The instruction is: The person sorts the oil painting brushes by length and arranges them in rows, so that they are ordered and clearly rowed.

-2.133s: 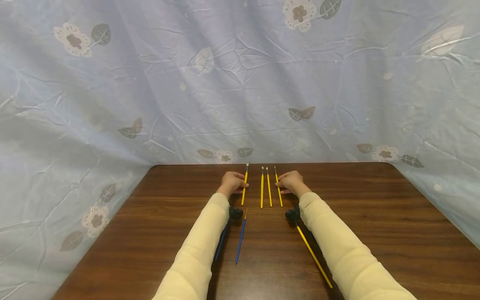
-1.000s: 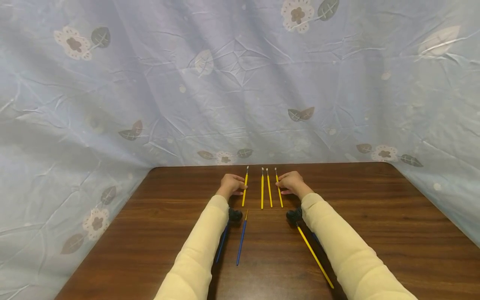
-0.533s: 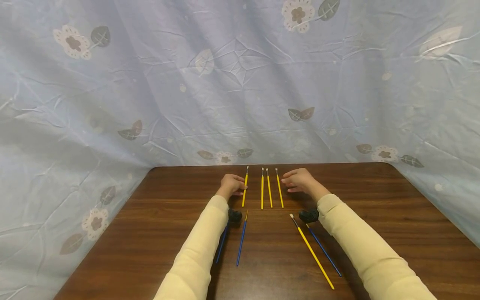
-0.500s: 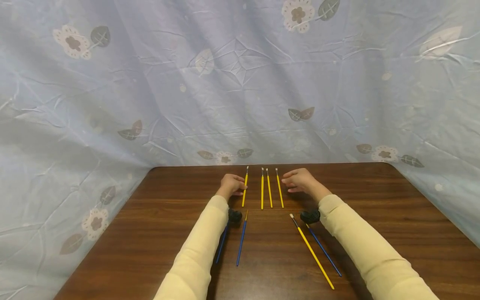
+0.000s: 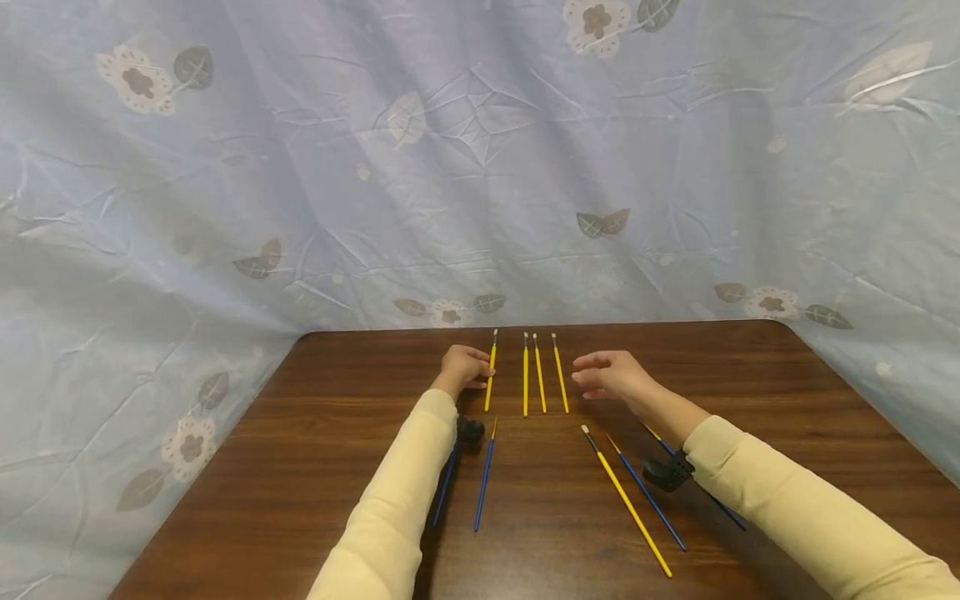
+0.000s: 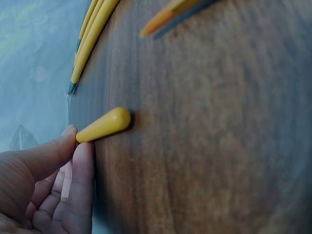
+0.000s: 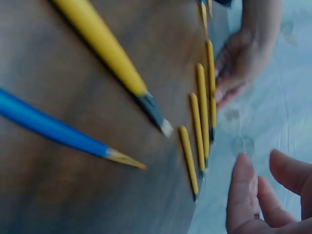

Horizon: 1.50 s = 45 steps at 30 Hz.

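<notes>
In the head view my left hand pinches a yellow paintbrush between thumb and fingers near the far table edge, bristles pointing away. The left wrist view shows the rounded handle end of that brush sticking out past the thumb. To its right lie three more yellow paintbrushes, the left one, the middle one and the right one, roughly side by side. My right hand is a short way right of the last brush, fingers loosely bent and holding nothing.
Nearer me lie a blue paintbrush and another blue one partly behind the left forearm. At right are a larger yellow paintbrush, a blue one and a further blue one partly covered by the right forearm. A patterned curtain borders the table.
My right hand has let go of the rightmost yellow paintbrush and drawn off to the right, uncovering brushes under its forearm. The left hand keeps its pinch, nearly still.
</notes>
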Available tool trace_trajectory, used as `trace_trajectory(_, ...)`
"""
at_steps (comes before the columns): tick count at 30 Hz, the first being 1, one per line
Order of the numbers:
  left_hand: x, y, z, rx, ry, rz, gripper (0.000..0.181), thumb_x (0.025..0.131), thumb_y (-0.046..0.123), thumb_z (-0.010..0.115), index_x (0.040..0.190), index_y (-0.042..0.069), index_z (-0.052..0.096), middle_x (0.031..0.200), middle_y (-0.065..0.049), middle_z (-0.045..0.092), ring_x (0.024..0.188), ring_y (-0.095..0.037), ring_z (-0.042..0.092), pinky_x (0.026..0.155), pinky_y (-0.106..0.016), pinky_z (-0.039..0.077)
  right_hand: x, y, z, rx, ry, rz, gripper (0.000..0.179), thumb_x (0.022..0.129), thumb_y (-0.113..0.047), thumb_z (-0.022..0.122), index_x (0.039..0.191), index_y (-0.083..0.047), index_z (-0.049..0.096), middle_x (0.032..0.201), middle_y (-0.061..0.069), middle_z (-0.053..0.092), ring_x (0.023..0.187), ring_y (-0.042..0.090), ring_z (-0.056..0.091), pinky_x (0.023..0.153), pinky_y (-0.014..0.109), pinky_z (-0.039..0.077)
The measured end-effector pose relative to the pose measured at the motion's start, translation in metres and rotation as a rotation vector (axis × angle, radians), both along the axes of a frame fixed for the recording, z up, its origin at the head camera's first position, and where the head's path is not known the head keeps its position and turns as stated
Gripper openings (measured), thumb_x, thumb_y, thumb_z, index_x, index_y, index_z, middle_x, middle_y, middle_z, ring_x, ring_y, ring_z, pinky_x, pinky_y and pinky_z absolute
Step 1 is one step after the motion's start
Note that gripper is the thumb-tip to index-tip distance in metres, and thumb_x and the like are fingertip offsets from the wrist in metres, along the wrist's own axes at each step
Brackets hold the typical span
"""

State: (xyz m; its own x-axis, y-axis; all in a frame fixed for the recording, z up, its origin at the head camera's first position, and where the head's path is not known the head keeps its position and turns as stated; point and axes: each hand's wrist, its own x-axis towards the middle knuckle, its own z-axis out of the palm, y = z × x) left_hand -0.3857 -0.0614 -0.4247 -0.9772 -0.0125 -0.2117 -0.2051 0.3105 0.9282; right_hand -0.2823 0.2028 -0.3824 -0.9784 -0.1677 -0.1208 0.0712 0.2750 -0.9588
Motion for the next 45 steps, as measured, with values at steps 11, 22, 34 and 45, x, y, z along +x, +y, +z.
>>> trace_trajectory(11, -0.001, 0.001, 0.000, -0.006, -0.004, 0.007, 0.027, 0.077, -0.011, 0.076, 0.103, -0.004, 0.071, 0.093, -0.014, 0.065, 0.070, -0.019, 0.064, 0.057, -0.029, 0.059, 0.044, 0.015, -0.008, 0.009, 0.104, 0.006, 0.047, 0.095, -0.010, 0.065, 0.132, 0.011, 0.048, 0.126, 0.028, 0.053, 0.112, 0.040, 0.057, 0.089, 0.040, 0.054)
trace_trajectory(22, 0.000, 0.000, 0.001, 0.008, -0.002, -0.010, 0.028, 0.078, -0.012, 0.075, 0.105, -0.006, 0.070, 0.091, -0.015, 0.067, 0.072, -0.019, 0.064, 0.057, -0.030, 0.059, 0.090, 0.022, -0.016, 0.084, 0.166, -0.032, 0.042, 0.091, -0.010, 0.069, 0.124, 0.011, 0.055, 0.113, 0.022, 0.064, 0.098, 0.029, 0.065, 0.080, 0.033, 0.057)
trace_trajectory(34, -0.003, 0.000, -0.001, 0.011, -0.004, -0.012, 0.030, 0.078, -0.011, 0.075, 0.107, -0.007, 0.069, 0.098, -0.015, 0.066, 0.072, -0.019, 0.065, 0.056, -0.030, 0.059, 0.126, 0.013, -0.022, 0.208, 0.167, -0.037, 0.033, 0.084, -0.004, 0.075, 0.113, 0.007, 0.064, 0.102, 0.012, 0.067, 0.087, 0.020, 0.063, 0.069, 0.024, 0.056)
trace_trajectory(45, -0.002, 0.000, -0.002, 0.007, 0.002, -0.018, 0.029, 0.079, -0.010, 0.075, 0.106, -0.006, 0.070, 0.103, -0.015, 0.065, 0.072, -0.019, 0.064, 0.057, -0.030, 0.059, 0.131, 0.010, -0.030, 0.335, 0.217, -0.041, 0.037, 0.075, -0.003, 0.081, 0.109, 0.001, 0.066, 0.098, 0.006, 0.067, 0.087, 0.019, 0.063, 0.070, 0.025, 0.056)
